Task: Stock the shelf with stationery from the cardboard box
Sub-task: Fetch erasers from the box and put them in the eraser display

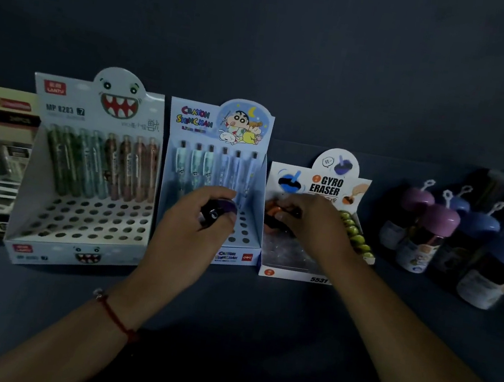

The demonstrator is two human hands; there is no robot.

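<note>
Nearest, two bare forearms reach up from the bottom edge over the dark shelf (256,337), the left wrist wearing a red string bracelet (116,320). Further in, the left hand (197,225) curls its fingers round a purple eraser (225,208), holding it in front of the cartoon pen box (220,128) rather than over its own tray. Just right of it, the right hand (308,221) reaches into the eraser box (294,271), fingers bent over an orange eraser (269,216); whether it grips that piece or only presses it into place I cannot tell. A row of green erasers (355,237) lines the tray's right side. Behind and left stands the monster-face pen box (84,173), most of its holes unfilled; to the right sit capped bottles (438,236). The cardboard supply box is not in view.

The likely slip: the light display tray could slide or tip under the right hand's push, spilling the round pieces. The dim light could also let the purple piece land crooked.
</note>
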